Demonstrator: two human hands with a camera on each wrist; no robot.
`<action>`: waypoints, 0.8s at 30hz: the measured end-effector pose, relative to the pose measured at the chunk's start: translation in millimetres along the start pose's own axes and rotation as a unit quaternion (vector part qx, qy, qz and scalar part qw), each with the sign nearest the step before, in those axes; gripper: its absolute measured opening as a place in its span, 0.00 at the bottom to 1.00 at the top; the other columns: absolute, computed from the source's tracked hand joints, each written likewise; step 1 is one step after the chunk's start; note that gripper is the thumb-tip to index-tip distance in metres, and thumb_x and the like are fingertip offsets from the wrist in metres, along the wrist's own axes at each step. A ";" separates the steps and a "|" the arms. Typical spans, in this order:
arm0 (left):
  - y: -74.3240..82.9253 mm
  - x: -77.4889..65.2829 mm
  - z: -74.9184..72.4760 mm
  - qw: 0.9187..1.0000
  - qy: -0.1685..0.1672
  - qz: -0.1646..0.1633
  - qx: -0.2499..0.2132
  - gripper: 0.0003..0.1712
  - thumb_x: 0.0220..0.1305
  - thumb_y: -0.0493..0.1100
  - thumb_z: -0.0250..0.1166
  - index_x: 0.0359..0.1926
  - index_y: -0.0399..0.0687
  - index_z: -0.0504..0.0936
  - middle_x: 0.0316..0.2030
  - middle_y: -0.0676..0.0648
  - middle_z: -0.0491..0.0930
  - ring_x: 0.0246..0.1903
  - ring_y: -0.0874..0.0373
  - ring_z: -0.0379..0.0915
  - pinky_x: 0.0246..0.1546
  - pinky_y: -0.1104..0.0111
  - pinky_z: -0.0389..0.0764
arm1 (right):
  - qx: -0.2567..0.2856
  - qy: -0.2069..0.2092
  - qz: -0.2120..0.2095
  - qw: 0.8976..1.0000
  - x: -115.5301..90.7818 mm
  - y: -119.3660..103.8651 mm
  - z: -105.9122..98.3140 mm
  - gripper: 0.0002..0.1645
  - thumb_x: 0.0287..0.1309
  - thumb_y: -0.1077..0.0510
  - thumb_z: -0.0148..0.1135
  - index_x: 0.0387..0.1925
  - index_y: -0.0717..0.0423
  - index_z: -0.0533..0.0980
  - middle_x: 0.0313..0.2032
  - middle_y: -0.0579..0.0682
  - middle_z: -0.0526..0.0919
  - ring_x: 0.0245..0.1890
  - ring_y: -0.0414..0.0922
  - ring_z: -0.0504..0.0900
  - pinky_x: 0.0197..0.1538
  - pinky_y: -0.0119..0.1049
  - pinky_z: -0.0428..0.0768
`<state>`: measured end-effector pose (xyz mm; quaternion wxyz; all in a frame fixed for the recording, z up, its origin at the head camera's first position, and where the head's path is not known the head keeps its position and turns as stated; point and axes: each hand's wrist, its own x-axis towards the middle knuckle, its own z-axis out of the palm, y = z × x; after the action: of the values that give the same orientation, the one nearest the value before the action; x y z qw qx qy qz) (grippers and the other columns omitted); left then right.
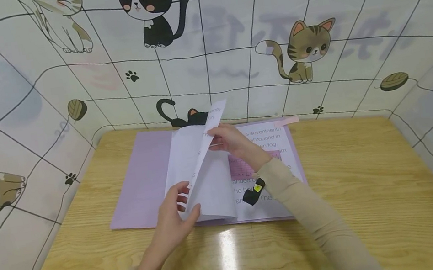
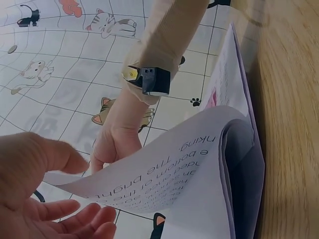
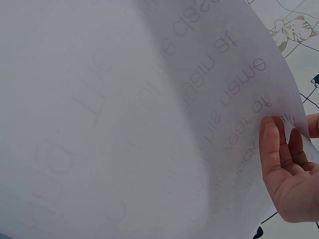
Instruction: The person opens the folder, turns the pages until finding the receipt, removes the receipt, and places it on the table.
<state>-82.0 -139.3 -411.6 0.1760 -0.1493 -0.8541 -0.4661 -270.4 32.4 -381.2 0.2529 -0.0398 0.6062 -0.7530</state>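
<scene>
A booklet with a lilac cover lies spread on the table. One printed page stands lifted near its middle, slanting up to the right. My right hand pinches this page near its upper edge; in the right wrist view its fingers lie on the page's near face, with the thumb partly behind the edge. My left hand is at the page's lower edge, thumb and fingers spread apart around it. In the left wrist view the left thumb shows no clear grip on the paper.
A pink note lies on the right-hand page, and a pink tab sticks out at its top. The wooden table meets a white grid wall with cat drawings. Black wrist devices sit on both sleeves.
</scene>
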 end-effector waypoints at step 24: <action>-28.4 -2.2 -10.2 0.996 0.067 0.015 0.055 0.27 0.38 0.16 0.56 0.46 0.26 0.71 0.31 0.40 0.74 0.28 0.54 0.70 0.24 0.71 0.75 | -0.011 -0.020 0.011 1.000 -8.7 5.3 -14.1 0.10 0.65 0.61 0.49 0.44 0.65 0.69 0.32 0.49 0.80 0.34 0.43 0.81 0.60 0.52 0.67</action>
<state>-90.2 -163.0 -428.6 0.2477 -0.1203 -0.8622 -0.4252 -266.2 48.0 -387.7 0.2727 -0.0510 0.6096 -0.7426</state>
